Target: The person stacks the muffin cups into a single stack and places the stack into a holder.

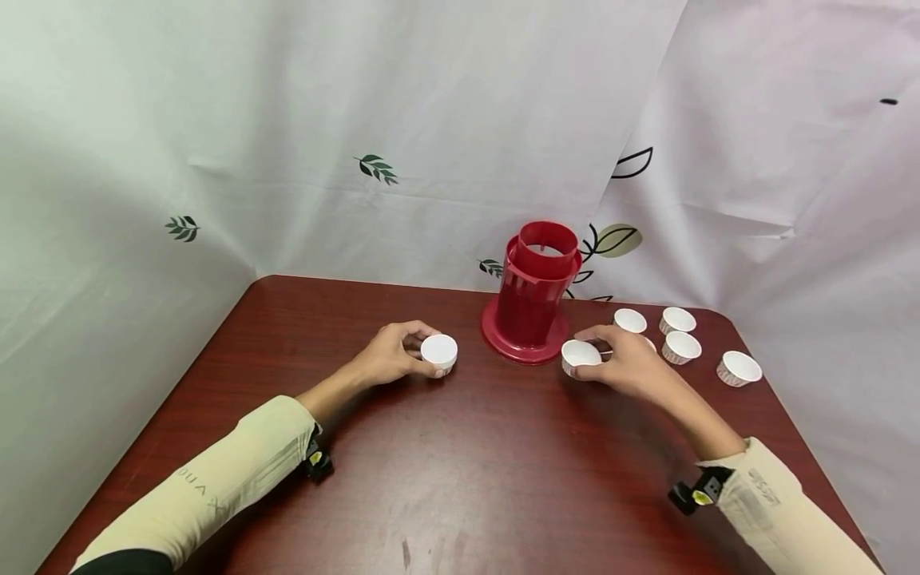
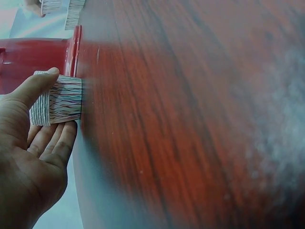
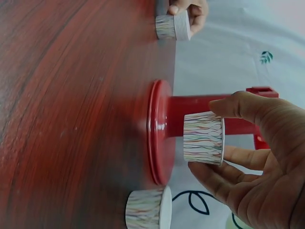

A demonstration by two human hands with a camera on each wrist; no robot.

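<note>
From the head view, the person's two hands rest on a dark red wooden table (image 1: 446,471), one on each side of a single red plastic holder (image 1: 535,291) that stands upright on a round base near the table's far edge. The left hand (image 1: 391,355) curls its fingers and thumb round one small white paper cup (image 1: 439,352), which sits on the table left of the holder. The right hand (image 1: 625,363) pinches a second cup (image 1: 579,355) just beside the holder's base on its right. Behind and to the right of that hand, four loose cups can be counted for certain: one (image 1: 630,320) nearest the holder, one (image 1: 678,320) beside it, one (image 1: 681,347) in front of that, and one (image 1: 739,368) furthest right. A sliver of white behind the right hand may be another; it cannot be told. That makes six cups plainly seen. A white leaf-printed cloth (image 1: 359,144) hangs behind the table.

In the left wrist view, the thumb lies on top of the cup's striped side and the fingers lie under it; the cup's bottom touches the table. The red holder shows behind it.

In the right wrist view, the thumb and fingers clamp the striped cup, which is held clear of the table in front of the holder. One more cup stands on the table below, and the other hand's cup shows at the top.
</note>
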